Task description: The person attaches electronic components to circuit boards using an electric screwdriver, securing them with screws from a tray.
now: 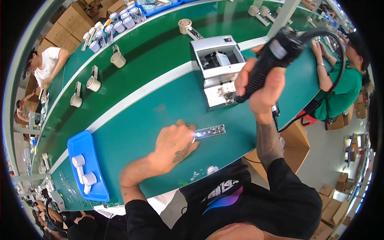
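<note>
Wears a black short-sleeved T-shirt (pixel 258 206), printed toward five o'clock with white lettering (pixel 220 190) and, just beneath, a swoosh (pixel 228 199) fading from blue to pinkish purple. Ends in plain black sleeves (pixel 290 176) at four and seven o'clock. Bears a dark tattoo (pixel 182 154) on the left hand (pixel 172 142), near six o'clock, and patterned ink along the right forearm (pixel 269 144), past three.

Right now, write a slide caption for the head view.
The left hand holds a lit circuit board over a green table; the right hand grips a black corded tool.
</note>
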`<state>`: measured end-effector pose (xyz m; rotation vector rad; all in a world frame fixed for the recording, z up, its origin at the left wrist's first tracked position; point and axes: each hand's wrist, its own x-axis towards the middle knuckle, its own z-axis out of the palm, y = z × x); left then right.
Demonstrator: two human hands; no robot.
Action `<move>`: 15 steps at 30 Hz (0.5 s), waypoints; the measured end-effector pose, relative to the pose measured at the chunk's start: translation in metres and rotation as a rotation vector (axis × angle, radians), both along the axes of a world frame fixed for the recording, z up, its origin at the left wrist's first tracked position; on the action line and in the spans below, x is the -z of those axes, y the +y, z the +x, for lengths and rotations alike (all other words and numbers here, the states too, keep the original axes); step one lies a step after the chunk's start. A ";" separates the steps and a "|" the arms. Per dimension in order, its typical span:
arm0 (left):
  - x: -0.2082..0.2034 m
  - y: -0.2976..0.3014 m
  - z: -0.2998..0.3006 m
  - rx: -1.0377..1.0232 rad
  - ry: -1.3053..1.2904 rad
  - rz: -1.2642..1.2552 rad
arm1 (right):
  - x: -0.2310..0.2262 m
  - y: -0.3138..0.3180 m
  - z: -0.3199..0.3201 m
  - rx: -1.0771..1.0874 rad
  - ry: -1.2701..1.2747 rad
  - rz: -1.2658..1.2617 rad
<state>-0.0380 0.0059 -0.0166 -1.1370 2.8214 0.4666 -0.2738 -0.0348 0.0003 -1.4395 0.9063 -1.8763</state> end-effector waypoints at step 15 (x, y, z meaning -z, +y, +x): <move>0.011 -0.003 -0.004 -0.036 -0.110 -0.047 | 0.030 0.030 0.016 -0.201 -0.067 0.206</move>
